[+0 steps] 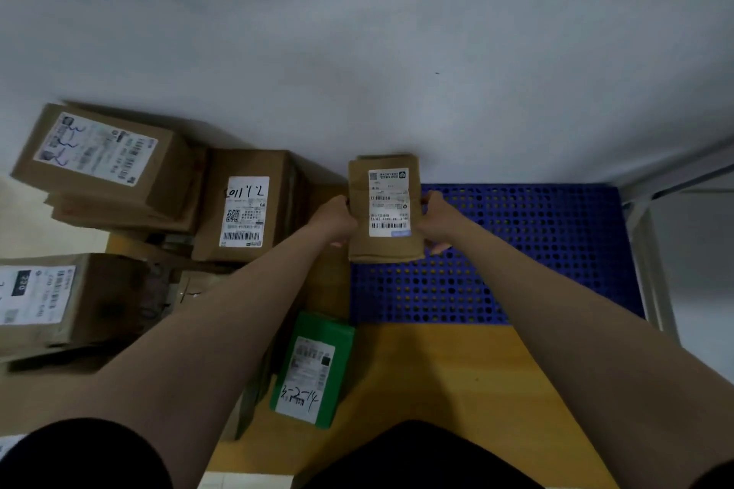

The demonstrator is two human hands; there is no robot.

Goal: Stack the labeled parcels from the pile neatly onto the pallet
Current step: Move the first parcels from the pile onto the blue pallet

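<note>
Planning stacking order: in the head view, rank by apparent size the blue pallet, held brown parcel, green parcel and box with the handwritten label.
1. blue pallet
2. box with the handwritten label
3. held brown parcel and green parcel look alike; the green one is nearer, so unranked.

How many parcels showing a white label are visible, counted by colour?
Brown cardboard parcels with a white label: 4
Green parcel with a white label: 1
Total: 5
Partly hidden brown boxes underneath show no label and are not counted.
</note>
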